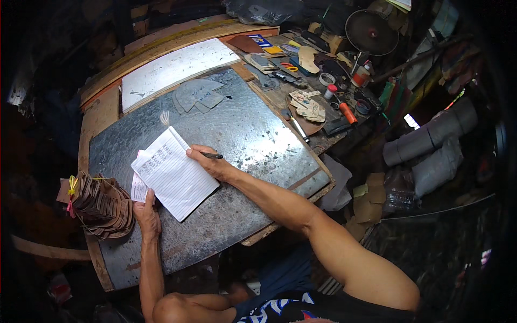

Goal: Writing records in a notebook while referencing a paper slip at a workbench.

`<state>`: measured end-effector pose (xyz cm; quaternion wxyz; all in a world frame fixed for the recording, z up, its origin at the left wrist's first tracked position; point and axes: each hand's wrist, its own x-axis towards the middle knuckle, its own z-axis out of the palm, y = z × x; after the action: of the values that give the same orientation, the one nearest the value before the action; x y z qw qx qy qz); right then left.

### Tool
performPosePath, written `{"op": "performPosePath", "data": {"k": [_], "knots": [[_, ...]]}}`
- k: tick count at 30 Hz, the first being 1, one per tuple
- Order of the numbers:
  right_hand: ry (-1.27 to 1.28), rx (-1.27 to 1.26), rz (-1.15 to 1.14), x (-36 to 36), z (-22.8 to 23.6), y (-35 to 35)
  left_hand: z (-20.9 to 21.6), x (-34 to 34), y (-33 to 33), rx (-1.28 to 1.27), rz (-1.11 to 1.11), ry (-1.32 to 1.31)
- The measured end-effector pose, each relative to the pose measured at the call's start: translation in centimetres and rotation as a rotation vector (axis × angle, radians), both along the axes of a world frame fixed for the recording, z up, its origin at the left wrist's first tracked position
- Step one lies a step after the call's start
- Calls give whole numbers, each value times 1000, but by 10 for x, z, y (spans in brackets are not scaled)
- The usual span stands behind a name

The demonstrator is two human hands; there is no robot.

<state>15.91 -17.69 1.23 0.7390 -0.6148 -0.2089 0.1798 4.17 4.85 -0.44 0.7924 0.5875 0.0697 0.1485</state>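
Observation:
A lined notebook (180, 180) with handwriting near its top lies tilted on the dark, worn tabletop. My right hand (209, 161) is closed at the notebook's upper right edge, with a dark pen (212, 155) held in its fingers. Thumb and fingers of my left hand (146, 215) pinch a pinkish-white paper slip (138, 188), which sticks out from under the notebook's left side. Just left of that hand sits a bundle of stacked brown cut pieces (105, 207), tied with a yellow strip.
Grey cut patterns (199, 96) lie farther back, near a white board (177, 70). On the right, a side bench carries scissors (289, 67), an orange tube (348, 113), a tape roll (326, 79) and pale templates (308, 105). A round fan (371, 32) stands behind.

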Motion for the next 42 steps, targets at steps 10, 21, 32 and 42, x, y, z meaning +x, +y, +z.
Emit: {"op": "performPosePath", "data": {"k": [10,21,32,42], "knots": [[15,-37,21,3,-3,-2,2,0,-3,7,20,-7],[32,-34,20,-3,9,-3,3,-2,-2,29,18,6],[22,21,21,0,2,0,1,0,0,36,6,-9],[-26,-14,7,-2,7,-1,4,0,-2,26,7,-15]]}}
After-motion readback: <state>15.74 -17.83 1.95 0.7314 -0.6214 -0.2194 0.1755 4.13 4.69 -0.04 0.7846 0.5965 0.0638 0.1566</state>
